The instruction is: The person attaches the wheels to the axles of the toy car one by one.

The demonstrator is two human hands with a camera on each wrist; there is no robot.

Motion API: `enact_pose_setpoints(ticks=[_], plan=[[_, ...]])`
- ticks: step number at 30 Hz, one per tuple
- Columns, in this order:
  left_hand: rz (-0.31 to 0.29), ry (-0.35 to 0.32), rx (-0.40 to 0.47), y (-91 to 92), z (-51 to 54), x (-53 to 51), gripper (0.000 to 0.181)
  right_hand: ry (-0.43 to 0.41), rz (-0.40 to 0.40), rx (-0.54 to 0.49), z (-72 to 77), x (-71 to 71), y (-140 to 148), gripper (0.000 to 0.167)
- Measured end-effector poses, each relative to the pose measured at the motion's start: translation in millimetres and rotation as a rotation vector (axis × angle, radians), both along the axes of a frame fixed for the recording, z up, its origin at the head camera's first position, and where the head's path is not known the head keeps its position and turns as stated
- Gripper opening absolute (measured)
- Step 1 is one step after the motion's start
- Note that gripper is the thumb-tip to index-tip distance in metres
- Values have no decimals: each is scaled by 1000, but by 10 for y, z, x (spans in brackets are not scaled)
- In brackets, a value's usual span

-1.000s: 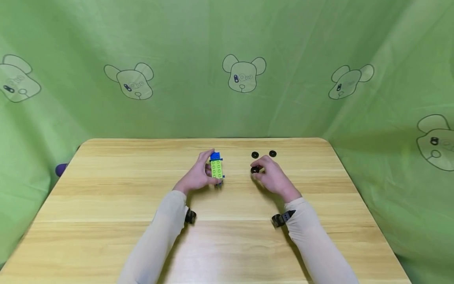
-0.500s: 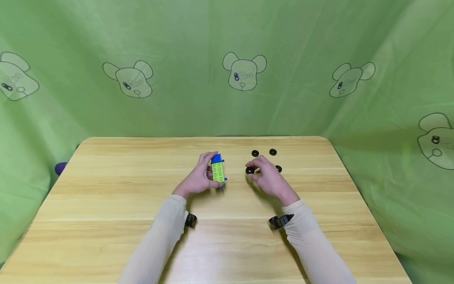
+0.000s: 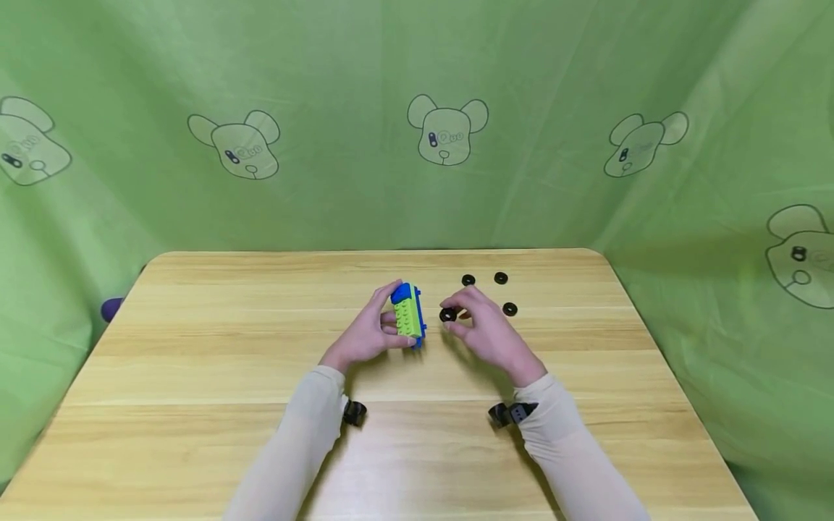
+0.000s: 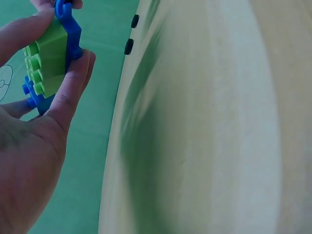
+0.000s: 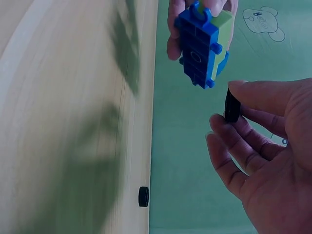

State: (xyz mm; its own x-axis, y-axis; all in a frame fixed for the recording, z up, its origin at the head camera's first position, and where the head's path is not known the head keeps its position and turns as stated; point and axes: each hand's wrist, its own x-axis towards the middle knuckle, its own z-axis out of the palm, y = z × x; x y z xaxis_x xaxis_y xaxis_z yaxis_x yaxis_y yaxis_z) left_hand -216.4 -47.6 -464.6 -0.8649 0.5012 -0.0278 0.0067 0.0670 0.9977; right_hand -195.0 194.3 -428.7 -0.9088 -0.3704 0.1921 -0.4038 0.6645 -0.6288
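Head view. Left hand (image 3: 365, 336): curled round a toy car (image 3: 409, 318), tilted, its blue underside (image 5: 200, 45) turned toward the other hand. Black wheel (image 3: 443, 316): near the car, apart, pinched by the right hand (image 3: 491, 329), spare fingers (image 5: 224, 165) loosely bent. Three loose wheels (image 3: 510, 309): beyond and beside the right hand. Step, I judge: fitting wheels; next calls for lining up wheel with side peg (image 5: 216, 48).

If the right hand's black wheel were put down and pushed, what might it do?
The black wheel would probably roll on edge, being round, or slide on its flat face. It seems fairly stiff: the pinching right hand leaves no visible dent.
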Motion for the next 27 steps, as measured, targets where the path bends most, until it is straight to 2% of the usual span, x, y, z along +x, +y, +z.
enact_pose_setpoints(ticks=[6,9,17,20,21,22,27], plan=[[19,40,53,2,-48,29,112,0,1,1,10,31,-21,34],[22,36,77,-3,-68,38,111,7,5,4,26,52,-38,34],[6,-65,226,-20,-95,55,105,34,28,3,59,82,-88,34],[20,-73,233,-15,-106,55,95,30,27,4,42,79,-87,34],[24,-76,225,-14,-65,73,92,29,28,4,38,82,-85,34],[29,-69,220,-11,-69,75,89,27,29,4,34,82,-85,34],[44,-64,234,-13,-83,84,89,31,31,-2,21,80,-91,34]])
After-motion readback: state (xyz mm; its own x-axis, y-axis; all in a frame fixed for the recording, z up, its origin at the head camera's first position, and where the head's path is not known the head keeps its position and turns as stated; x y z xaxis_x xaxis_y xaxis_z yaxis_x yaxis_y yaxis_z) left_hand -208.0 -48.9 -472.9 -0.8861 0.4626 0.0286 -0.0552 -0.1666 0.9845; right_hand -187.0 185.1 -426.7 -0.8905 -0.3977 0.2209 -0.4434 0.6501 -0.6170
